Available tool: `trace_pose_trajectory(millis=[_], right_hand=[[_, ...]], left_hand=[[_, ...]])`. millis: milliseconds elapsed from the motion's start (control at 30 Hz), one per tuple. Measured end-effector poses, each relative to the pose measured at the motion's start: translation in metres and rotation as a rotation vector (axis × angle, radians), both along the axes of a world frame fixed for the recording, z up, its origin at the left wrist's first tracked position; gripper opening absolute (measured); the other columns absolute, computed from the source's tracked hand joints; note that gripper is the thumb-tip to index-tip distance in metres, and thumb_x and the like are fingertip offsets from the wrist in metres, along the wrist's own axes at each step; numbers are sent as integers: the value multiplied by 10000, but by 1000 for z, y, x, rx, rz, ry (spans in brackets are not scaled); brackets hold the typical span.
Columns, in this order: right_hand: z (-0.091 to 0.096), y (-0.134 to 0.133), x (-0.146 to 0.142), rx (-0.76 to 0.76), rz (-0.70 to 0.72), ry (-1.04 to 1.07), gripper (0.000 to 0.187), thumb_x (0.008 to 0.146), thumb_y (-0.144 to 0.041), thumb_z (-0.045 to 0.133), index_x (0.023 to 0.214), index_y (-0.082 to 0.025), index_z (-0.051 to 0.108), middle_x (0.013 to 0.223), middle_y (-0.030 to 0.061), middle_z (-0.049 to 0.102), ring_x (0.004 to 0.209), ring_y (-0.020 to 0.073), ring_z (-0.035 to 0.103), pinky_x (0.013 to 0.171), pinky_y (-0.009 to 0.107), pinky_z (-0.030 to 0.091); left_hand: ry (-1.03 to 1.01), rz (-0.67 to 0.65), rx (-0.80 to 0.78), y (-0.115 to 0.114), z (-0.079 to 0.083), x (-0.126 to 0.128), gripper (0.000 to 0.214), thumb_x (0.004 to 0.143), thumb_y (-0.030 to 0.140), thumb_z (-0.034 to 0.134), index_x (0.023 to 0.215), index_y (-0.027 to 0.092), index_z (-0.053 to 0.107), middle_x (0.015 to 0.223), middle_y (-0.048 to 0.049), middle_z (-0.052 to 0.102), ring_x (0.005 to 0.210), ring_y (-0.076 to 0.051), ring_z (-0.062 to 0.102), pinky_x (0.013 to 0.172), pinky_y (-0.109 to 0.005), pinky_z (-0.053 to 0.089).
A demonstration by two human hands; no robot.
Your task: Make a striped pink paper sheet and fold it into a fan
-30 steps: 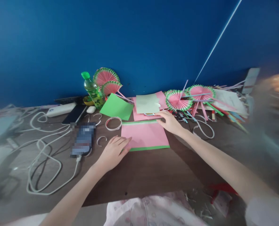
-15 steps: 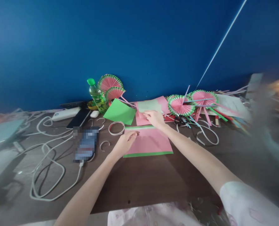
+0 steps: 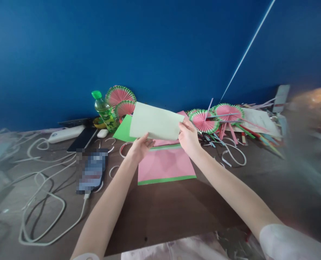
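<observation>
A pale green sheet of paper [image 3: 156, 122] is held up above the table, tilted toward me. My right hand [image 3: 189, 136] pinches its right edge between thumb and fingers. At the lower left edge my left hand [image 3: 142, 146] grips the same sheet, its thumb on the near face. Below lies a pink sheet with green strips [image 3: 166, 164] along its top and bottom edges, flat on the table. Part of a bright green sheet [image 3: 123, 130] shows behind the pale one, and more pink paper is mostly hidden there.
Pleated pink-and-green paper fans [image 3: 204, 121] lie at the back right; others lean by a green-capped bottle [image 3: 105, 113]. At left are a phone [image 3: 93, 171], a white cable [image 3: 64, 209] and a power bank [image 3: 66, 134]. A tape roll [image 3: 124, 148] is partly behind my left wrist.
The pale green sheet has been lifted off the pink paper at the back. My left hand has risen from the pink sheet and taken hold of the pale one too.
</observation>
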State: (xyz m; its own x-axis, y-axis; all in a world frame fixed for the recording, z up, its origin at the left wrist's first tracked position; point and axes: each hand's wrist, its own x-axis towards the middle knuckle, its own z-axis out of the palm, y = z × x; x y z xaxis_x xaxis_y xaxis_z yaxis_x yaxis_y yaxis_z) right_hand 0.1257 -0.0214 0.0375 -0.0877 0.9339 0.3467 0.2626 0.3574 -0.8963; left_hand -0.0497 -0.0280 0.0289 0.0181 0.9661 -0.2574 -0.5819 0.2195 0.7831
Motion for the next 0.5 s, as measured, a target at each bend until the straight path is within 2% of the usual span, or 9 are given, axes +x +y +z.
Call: trace_pose_trajectory(millis=[100,167,233,300,367,400,500], right_hand=[[-9,-7,9,-85,3,142,445,845,-383,325,1226,-211,479,1089,72,629,895,202,616,727,335,484],[-12,-8,27,-104,4,51,387,803,-385,425,1103,-187,566,1052,70,649,925,204,606,789,338,473],[-13,-4,52,-74,-108,-107,311,774,-367,467,958,-166,617,1002,86,664,914,209,608,822,345,459],[-14,2,80,-23,-322,-306,291,754,-299,465,944,-137,613,962,107,663,869,208,612,824,345,448],[-17,7,105,-54,-460,-548,290,734,-223,455,954,-110,606,903,123,663,851,219,610,811,343,440],[-18,9,113,-108,-488,-664,285,727,-205,460,951,-106,606,901,131,660,864,231,607,798,346,439],[-24,9,124,-194,-432,-917,325,727,-243,511,1010,-98,577,909,142,658,901,261,594,761,344,440]], left_hand=[[107,115,10,-3,-3,-6,222,635,134,674,843,175,607,885,-17,678,800,-144,633,679,-251,521],[196,150,29,-4,-3,-14,253,611,132,697,849,172,622,918,-27,682,778,-147,638,623,-234,524],[271,158,20,-6,-2,-24,269,595,138,709,851,172,632,909,-36,688,757,-152,643,610,-234,525],[352,162,-12,-5,-1,-34,281,582,141,710,853,170,642,894,-41,693,765,-167,646,631,-253,530],[442,168,-10,-4,-2,-43,292,569,135,711,854,164,652,916,-50,694,830,-191,643,690,-278,532],[479,170,5,-4,-3,-46,301,564,131,711,859,161,656,942,-57,691,875,-204,636,725,-288,529],[515,155,38,-2,-4,-51,335,571,129,703,901,164,658,1027,-71,674,953,-224,615,753,-295,525]])
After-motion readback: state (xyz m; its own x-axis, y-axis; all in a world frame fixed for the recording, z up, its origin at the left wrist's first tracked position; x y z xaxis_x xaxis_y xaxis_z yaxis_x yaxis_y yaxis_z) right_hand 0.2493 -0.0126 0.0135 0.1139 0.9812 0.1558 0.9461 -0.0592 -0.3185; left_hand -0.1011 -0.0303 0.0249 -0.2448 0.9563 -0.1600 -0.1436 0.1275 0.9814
